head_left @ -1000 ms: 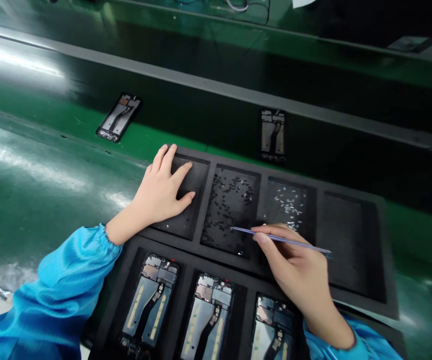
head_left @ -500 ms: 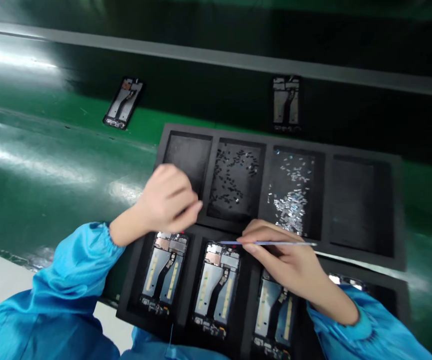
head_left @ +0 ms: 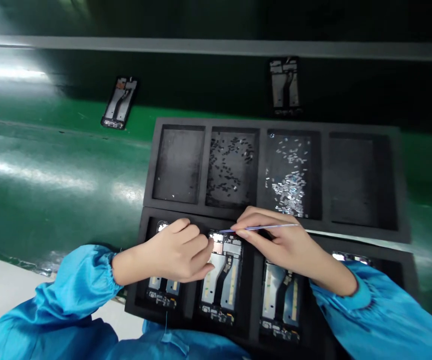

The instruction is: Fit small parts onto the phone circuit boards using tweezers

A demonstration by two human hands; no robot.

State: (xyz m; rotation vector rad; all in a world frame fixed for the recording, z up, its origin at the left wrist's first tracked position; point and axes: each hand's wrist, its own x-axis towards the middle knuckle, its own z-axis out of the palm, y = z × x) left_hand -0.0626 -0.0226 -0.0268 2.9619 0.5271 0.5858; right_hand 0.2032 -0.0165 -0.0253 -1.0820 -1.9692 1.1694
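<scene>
My left hand (head_left: 178,252) is curled, fingertips pinched together at the top left corner of the middle phone frame (head_left: 221,280); whatever it pinches is too small to name. My right hand (head_left: 281,245) grips thin tweezers (head_left: 261,228), whose tip points left at the top of that same phone frame. Two more phone frames (head_left: 281,300) lie in the near black foam tray (head_left: 193,300), one on each side; the left one is partly under my left hand.
Behind it a second black foam tray (head_left: 396,175) has four pockets: one holds several small dark parts (head_left: 233,167), another several small silvery parts (head_left: 289,182). Two phone frames (head_left: 120,102) lie on the green conveyor belt (head_left: 50,170). A grey rail runs across the back.
My left hand came down from the far tray's left pocket to the middle phone frame, closing into a pinch. My right hand brought the tweezers from the parts pockets to that frame.
</scene>
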